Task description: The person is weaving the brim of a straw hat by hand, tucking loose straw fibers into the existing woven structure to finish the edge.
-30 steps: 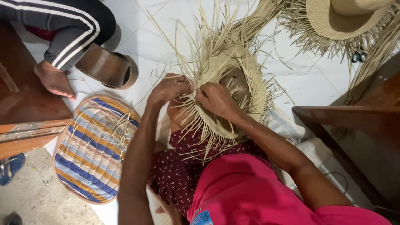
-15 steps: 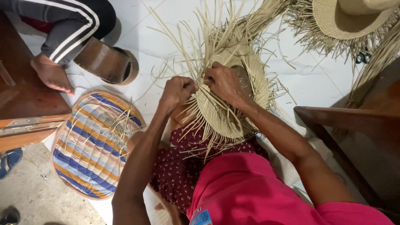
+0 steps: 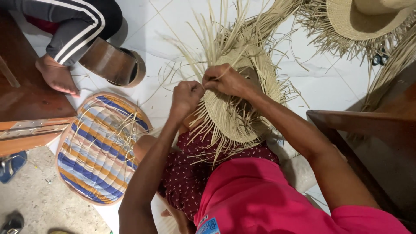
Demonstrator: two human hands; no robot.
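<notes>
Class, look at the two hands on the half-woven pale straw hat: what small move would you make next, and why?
Probably pull the pinched strand snug and fold it across its neighbour. Both the left hand and right hand are closed on straw at the edge of the half-woven pale straw hat, and many loose straw strands stick out unwoven beyond them.

We noted a striped round cushion (image 3: 97, 151), a finished straw hat (image 3: 364, 19), a wooden sandal (image 3: 113, 65), another person's bare foot (image 3: 56, 77), and a dark wooden bench (image 3: 372, 147).
</notes>
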